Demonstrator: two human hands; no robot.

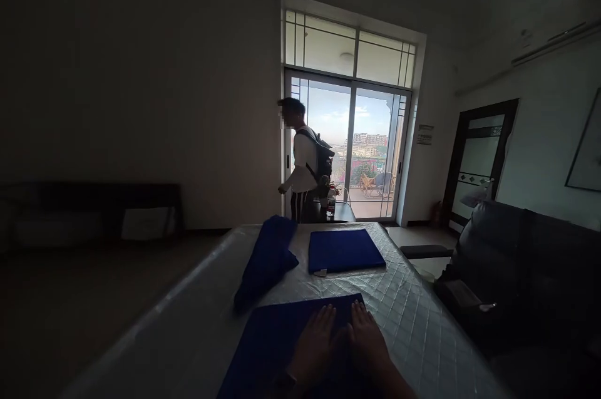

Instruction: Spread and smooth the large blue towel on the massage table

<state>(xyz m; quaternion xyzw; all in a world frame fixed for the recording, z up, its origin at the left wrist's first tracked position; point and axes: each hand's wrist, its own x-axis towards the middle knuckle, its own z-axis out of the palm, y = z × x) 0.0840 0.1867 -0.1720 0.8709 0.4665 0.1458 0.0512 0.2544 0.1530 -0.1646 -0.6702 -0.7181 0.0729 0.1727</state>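
Note:
Directly in front of me a blue cloth (267, 336) lies flat on the table, its far edge straight. My left hand (313, 337) rests palm down on it, fingers stretched out. Beside it my right hand (365, 331) also lies flat, near the cloth's far right corner. Neither hand grips anything. Farther off, a neatly folded blue cloth (346, 250) shows a small white tag at its near edge. To its left sits a crumpled blue cloth (267, 261). The near end of the cloth under my hands runs out of view.
A shiny quilted cover (413, 317) spreads over the table. Past the far end, a person (305, 161) with a backpack stands by the sliding glass door (375, 155). A dark sofa (526, 267) is on the right, a low dark bench (141, 198) on the left.

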